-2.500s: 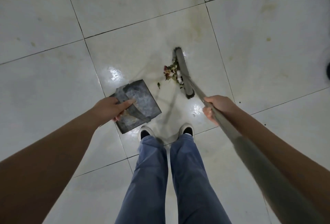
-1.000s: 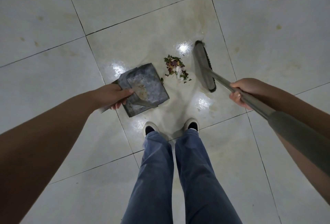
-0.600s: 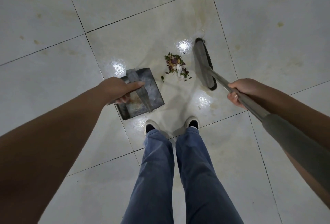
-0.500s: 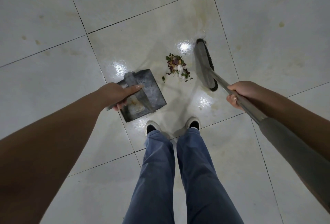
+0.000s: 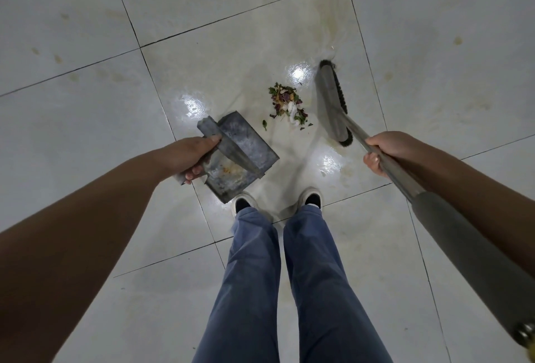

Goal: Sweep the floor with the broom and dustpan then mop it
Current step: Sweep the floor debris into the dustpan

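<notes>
Gathering a small heap of debris (image 5: pixel 288 106) on the pale tiled floor (image 5: pixel 86 87), with broom (image 5: pixel 333 104) and dustpan (image 5: pixel 243 157) on either side of it. Left hand (image 5: pixel 188 157) wrapped around the dustpan's handle, thumb laid along the top, holding the grey metal pan low and just in front of the shoes (image 5: pixel 278 200); whether its lip touches the tile cannot be told. Pan angled with its open edge turned roughly toward the heap, probably to receive a push from the right. Right hand (image 5: pixel 385 154) clenched around the broom's metal shaft just above the head, likely a short grip for control. Broom head set down just beyond the heap on the far side from the pan, bristles facing away, so a short drag leftward would carry the scraps in. One green fleck (image 5: pixel 264 124) lying apart, between heap and pan. Sweeping near its end by the look of it; stains and wet glare on the tiles awaiting the mop, none in view.
</notes>
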The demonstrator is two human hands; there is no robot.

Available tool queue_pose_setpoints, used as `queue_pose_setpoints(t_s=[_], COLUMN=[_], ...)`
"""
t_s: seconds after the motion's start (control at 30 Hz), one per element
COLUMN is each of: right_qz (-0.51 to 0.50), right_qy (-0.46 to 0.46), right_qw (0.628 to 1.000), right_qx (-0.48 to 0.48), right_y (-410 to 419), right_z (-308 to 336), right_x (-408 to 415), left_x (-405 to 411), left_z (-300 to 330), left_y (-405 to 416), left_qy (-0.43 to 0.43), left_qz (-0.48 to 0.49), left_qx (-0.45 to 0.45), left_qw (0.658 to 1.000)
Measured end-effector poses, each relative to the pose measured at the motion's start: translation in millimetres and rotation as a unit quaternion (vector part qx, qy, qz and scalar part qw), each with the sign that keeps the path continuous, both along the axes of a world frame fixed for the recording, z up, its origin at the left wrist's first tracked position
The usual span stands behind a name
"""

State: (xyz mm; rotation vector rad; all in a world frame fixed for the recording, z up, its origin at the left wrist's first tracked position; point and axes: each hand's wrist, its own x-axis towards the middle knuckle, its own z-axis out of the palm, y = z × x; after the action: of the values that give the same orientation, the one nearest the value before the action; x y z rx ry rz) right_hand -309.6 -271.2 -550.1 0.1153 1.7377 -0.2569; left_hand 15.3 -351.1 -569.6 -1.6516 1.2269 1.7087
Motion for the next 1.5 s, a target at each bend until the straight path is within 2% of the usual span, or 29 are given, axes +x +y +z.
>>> queue_pose_setpoints(t_s=[0.23, 0.37, 0.43, 0.6, 0.73, 0.8, 0.87, 0.93, 1.2, 1.37, 1.5], right_qz=[-0.014, -0.095, -0.076, 0.051, 0.135, 0.124, 0.072, 0.066, 0.087, 0.147, 0.134], right_qy=[-0.011, -0.074, -0.07, -0.054, -0.076, -0.122, -0.172, -0.182, -0.134, -0.076, -0.05], right_qw=[1.0, 0.992, 0.994, 0.996, 0.985, 0.982, 0.979, 0.978, 0.983, 0.985, 0.988], right_qx=[0.007, 0.036, 0.045, 0.056, 0.072, 0.075, 0.079, 0.074, 0.088, 0.05, 0.051], right_y=[-6, -10, -13, -12, -7, -3, 1, 5, 1, -9, -27], right_z=[0, 1, 1, 2, 2, 3, 10, 16, 54, 57, 51], right_x=[-6, -11, -8, 20, 61, 80, 92, 92, 22, 16, 14], left_x=[-4, 5, 8, 1, -7, -10, -13, -14, 3, 24, 29], left_z=[1, 0, -1, -2, -3, -5, -7, -9, -6, -6, -5], left_y=[-4, -6, -9, -20, -21, -16, -10, -8, -6, 0, 2], left_qy=[-0.026, -0.022, -0.018, -0.009, -0.011, -0.021, -0.029, -0.036, -0.055, -0.04, -0.053], left_qz=[-0.034, -0.051, -0.055, -0.07, -0.078, -0.077, -0.076, -0.084, -0.072, -0.022, -0.034], left_qx=[0.005, 0.006, -0.004, -0.045, -0.095, -0.114, -0.128, -0.138, -0.123, -0.117, -0.116], left_qw=[0.999, 0.998, 0.998, 0.996, 0.992, 0.99, 0.988, 0.986, 0.988, 0.992, 0.991])
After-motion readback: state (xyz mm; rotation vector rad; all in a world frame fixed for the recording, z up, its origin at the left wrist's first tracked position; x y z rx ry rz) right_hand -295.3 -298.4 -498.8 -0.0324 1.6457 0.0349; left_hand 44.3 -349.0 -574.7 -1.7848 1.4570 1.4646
